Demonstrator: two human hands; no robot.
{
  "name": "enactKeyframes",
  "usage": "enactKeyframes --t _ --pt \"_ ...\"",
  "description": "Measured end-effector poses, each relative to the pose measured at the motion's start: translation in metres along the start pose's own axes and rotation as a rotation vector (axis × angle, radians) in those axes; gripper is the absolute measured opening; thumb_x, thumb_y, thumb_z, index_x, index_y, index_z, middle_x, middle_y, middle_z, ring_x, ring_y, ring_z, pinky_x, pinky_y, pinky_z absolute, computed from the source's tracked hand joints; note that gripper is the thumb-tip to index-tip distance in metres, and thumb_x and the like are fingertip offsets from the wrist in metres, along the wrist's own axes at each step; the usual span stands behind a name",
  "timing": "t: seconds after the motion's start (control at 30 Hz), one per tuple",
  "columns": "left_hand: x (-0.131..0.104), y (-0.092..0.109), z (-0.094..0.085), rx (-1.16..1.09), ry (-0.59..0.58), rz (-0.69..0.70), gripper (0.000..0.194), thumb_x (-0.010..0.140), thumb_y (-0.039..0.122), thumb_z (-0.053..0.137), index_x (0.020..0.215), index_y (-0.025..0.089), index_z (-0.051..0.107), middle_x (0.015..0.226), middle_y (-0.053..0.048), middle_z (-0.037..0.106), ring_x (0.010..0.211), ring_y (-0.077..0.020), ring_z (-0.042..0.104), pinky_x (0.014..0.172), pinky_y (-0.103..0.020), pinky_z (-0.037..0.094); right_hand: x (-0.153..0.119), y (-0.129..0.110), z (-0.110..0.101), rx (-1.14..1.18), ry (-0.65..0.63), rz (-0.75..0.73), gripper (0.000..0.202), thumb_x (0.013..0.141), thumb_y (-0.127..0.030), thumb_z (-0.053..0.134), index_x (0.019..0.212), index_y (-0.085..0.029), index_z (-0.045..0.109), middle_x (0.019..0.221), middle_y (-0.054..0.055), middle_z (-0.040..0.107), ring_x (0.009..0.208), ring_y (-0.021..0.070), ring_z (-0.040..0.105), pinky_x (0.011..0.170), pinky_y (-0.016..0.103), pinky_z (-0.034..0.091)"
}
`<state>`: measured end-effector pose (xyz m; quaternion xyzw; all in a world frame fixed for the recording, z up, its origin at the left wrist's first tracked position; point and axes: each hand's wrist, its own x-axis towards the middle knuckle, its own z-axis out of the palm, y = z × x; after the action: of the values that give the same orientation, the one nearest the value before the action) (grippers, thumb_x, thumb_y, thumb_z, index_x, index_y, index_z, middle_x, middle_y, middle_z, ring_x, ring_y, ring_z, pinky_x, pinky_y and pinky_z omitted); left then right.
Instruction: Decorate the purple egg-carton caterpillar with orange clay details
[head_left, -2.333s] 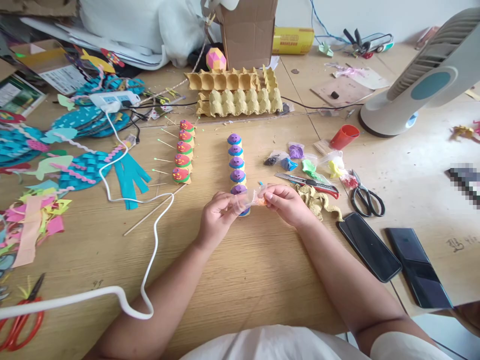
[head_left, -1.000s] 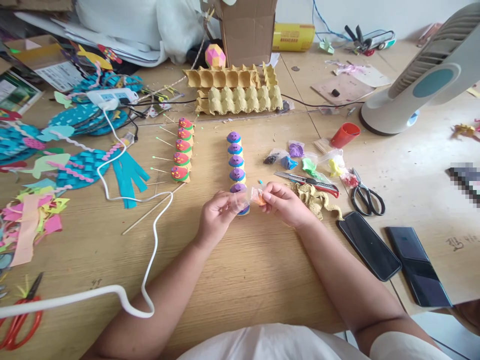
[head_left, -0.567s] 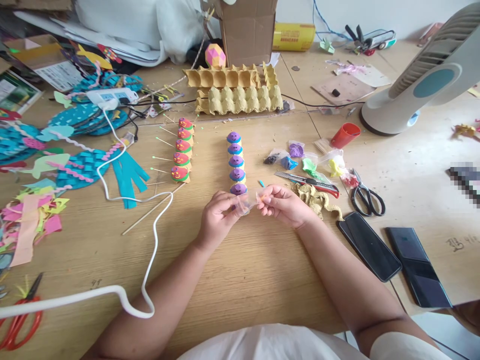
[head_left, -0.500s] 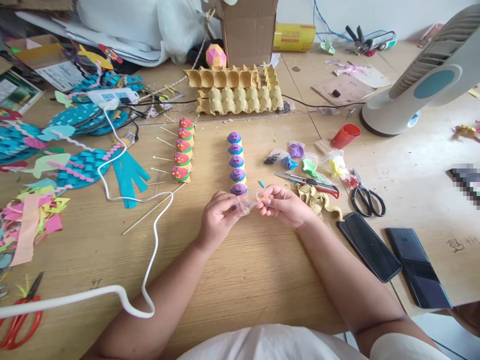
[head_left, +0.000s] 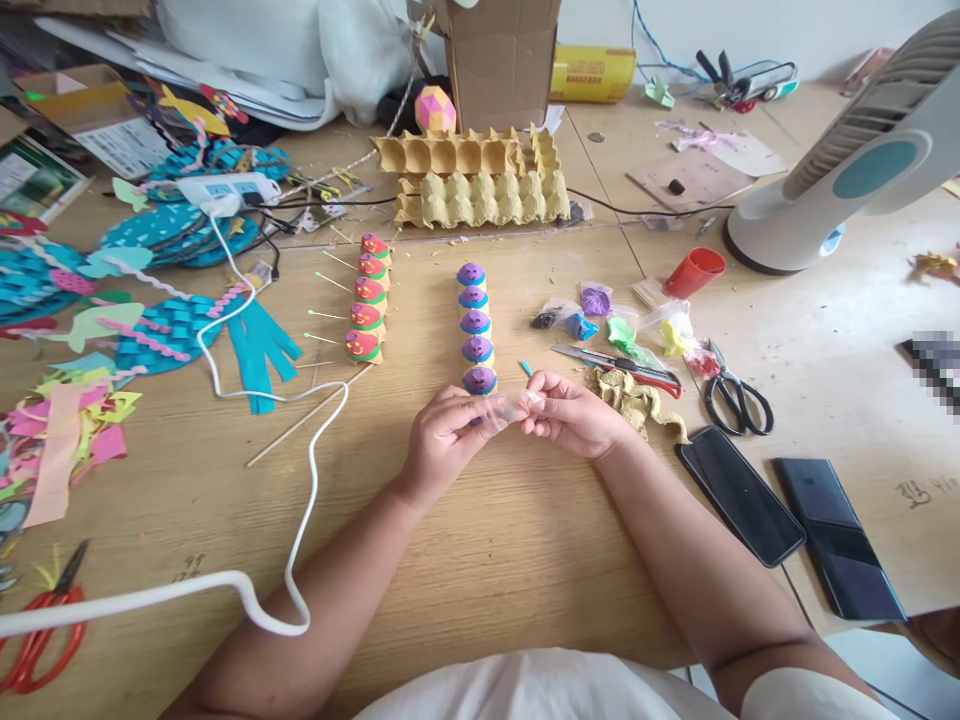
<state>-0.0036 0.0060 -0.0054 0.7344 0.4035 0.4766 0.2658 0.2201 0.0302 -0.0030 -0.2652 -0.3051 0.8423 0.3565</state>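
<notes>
My left hand (head_left: 444, 437) pinches one end of a small clear plastic bag (head_left: 498, 409). At the bag's other end my right hand (head_left: 571, 416) is closed on it, where a bit of orange clay (head_left: 531, 400) shows at the fingertips. Just beyond my left hand stands a row of egg-carton cups (head_left: 476, 350) topped with purple and blue clay with small faces. To the left is a similar row in red and green (head_left: 366, 317), with pale green-tipped sticks poking out of its side.
Right of my hands lie bagged clays (head_left: 596, 299), a utility knife (head_left: 622, 366), torn carton scraps (head_left: 626, 400), black scissors (head_left: 739, 400) and two phones (head_left: 741, 495). A white cable (head_left: 311, 500) loops at left. Egg cartons (head_left: 491, 198) and a fan (head_left: 840, 170) stand farther back.
The bag is now stretched between both hands; before, the orange bit in my right fingers was apart from the bag. The view has shifted slightly.
</notes>
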Motion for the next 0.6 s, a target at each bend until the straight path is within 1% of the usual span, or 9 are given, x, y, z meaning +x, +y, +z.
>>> enactKeyframes --t 0.07,0.23,0.3,0.37,0.43,0.5,0.53,0.6 --pt "-0.0007 -0.0003 0.0012 -0.014 0.012 -0.008 0.017 0.093 0.031 0.076 0.108 0.028 0.082 0.091 -0.004 0.081 0.082 -0.0160 0.069 0.079 -0.031 0.057 0.0009 -0.0002 0.0009 -0.022 0.010 -0.010 0.034 0.076 -0.030 0.093 0.088 -0.017 0.064 0.079 0.000 0.080 0.065 0.0084 0.077 0.057 0.011 0.059" --pt "-0.0009 -0.0034 0.0027 -0.036 0.019 -0.035 0.017 0.095 0.025 0.073 0.109 0.028 0.082 0.092 -0.004 0.080 0.085 -0.0163 0.069 0.081 -0.031 0.057 0.0024 0.0008 0.0041 -0.134 0.091 -0.077 0.038 0.080 -0.044 0.089 0.086 -0.017 0.062 0.072 0.001 0.079 0.052 0.0067 0.070 0.050 0.012 0.055" --pt "-0.0004 -0.0039 0.0027 -0.045 -0.002 -0.039 0.017 0.095 0.025 0.072 0.108 0.028 0.083 0.093 -0.005 0.080 0.087 -0.0173 0.068 0.083 -0.033 0.057 0.0018 0.0004 0.0052 -0.171 0.104 -0.100 0.038 0.082 -0.047 0.086 0.085 -0.018 0.062 0.071 0.001 0.078 0.051 0.0075 0.069 0.050 0.014 0.054" --pt "-0.0001 -0.0037 0.0024 -0.072 -0.012 -0.064 0.017 0.095 0.027 0.072 0.107 0.028 0.083 0.094 -0.005 0.080 0.089 -0.0183 0.069 0.085 -0.034 0.057 0.0005 -0.0010 0.0061 -0.169 0.091 -0.127 0.038 0.083 -0.050 0.084 0.089 -0.018 0.064 0.073 0.001 0.078 0.055 0.0091 0.071 0.051 0.015 0.054" --pt "-0.0003 -0.0031 0.0021 -0.124 0.007 -0.133 0.018 0.096 0.029 0.071 0.110 0.027 0.083 0.100 -0.006 0.080 0.095 -0.0192 0.070 0.088 -0.034 0.057 -0.0009 -0.0028 0.0071 -0.139 0.056 -0.145 0.040 0.079 -0.048 0.088 0.099 -0.019 0.069 0.079 0.002 0.080 0.064 0.0113 0.075 0.056 0.018 0.056" --pt "-0.0009 -0.0024 0.0017 -0.184 0.036 -0.201 0.020 0.095 0.032 0.072 0.111 0.026 0.083 0.102 -0.007 0.079 0.097 -0.0194 0.071 0.086 -0.032 0.058 -0.0018 -0.0037 0.0079 -0.123 0.040 -0.151 0.047 0.074 -0.042 0.093 0.109 -0.020 0.072 0.086 0.003 0.081 0.072 0.0129 0.077 0.060 0.019 0.057" --pt "-0.0012 -0.0020 0.0014 -0.208 0.042 -0.222 0.020 0.094 0.033 0.073 0.110 0.026 0.083 0.102 -0.007 0.079 0.096 -0.0192 0.072 0.084 -0.030 0.058 -0.0018 -0.0035 0.0080 -0.126 0.043 -0.153 0.047 0.072 -0.039 0.094 0.110 -0.020 0.073 0.088 0.003 0.082 0.074 0.0132 0.078 0.061 0.019 0.057" --pt "-0.0016 -0.0013 0.0009 -0.232 0.041 -0.229 0.019 0.093 0.034 0.075 0.107 0.025 0.084 0.098 -0.006 0.078 0.092 -0.0180 0.072 0.080 -0.028 0.058 -0.0011 -0.0018 0.0077 -0.144 0.070 -0.163 0.043 0.072 -0.038 0.094 0.105 -0.019 0.075 0.086 0.003 0.082 0.072 0.0134 0.078 0.058 0.019 0.055"
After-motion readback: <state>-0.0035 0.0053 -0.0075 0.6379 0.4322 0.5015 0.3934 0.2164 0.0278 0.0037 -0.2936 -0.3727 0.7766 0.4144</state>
